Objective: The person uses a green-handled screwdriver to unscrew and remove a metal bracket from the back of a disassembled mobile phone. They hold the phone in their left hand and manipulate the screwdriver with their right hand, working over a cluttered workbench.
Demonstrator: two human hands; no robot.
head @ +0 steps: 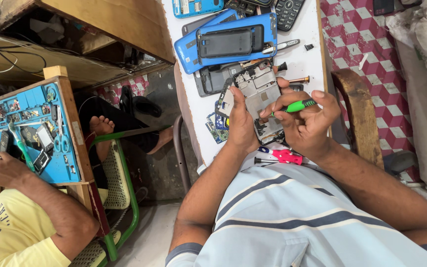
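White bench (302,62) space is crowded with phone parts and blue phone covers (233,39). On it lies an opened phone (259,96), and the left hand (240,121) grips its left edge. Just beside it, the right hand (307,123) pinches a green screwdriver (297,105), its tip on the phone.

blue phone covers (233,37), pink screwdriver (281,156), co-worker's blue tray (30,128)

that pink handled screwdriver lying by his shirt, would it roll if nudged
The pink-handled screwdriver probably rolls easily: its handle looks round and it lies loose at the edge of the white table. It is likely light and stiff, with a thin metal shaft. Near the edge, a nudge might drop it.
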